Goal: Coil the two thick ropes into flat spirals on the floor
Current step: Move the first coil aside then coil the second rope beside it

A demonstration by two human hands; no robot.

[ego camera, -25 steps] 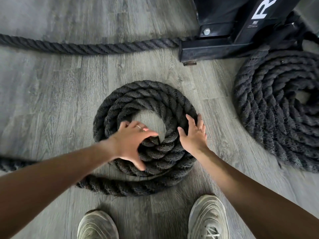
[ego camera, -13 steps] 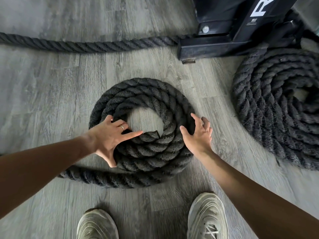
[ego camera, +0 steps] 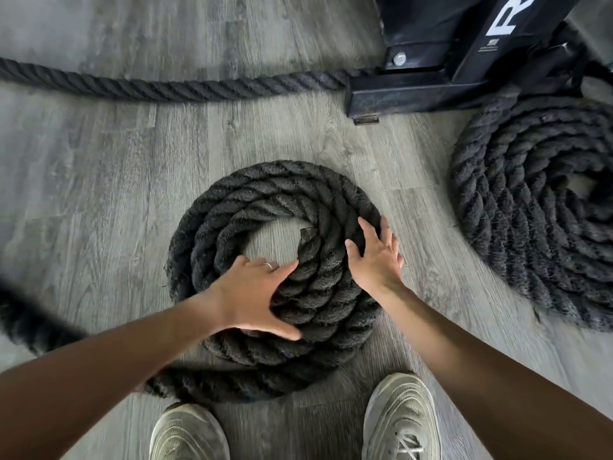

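Observation:
A thick black rope lies as a flat spiral (ego camera: pixel 265 197) in the middle of the grey wood floor, its cut end at the inner hole. My left hand (ego camera: pixel 255 293) rests spread on the near turns, fingers straight, thumb pointing right. My right hand (ego camera: pixel 376 257) presses flat on the spiral's right side, fingers fanned. The rope's loose tail (ego camera: pixel 36 322) runs off blurred to the left from under my left arm. A second, larger coil (ego camera: pixel 530 227) lies at the right edge, partly out of frame.
A straight run of rope (ego camera: pixel 166 89) crosses the floor at the back and goes under a black steel rack base (ego camera: pixel 441 61). My two grey sneakers (ego camera: pixel 401 423) stand just below the spiral.
The spiral has turned: its cut inner end moved from the near side up to the right of the hole. My left hand shifted right along the near turns; the tail swung in blurred.

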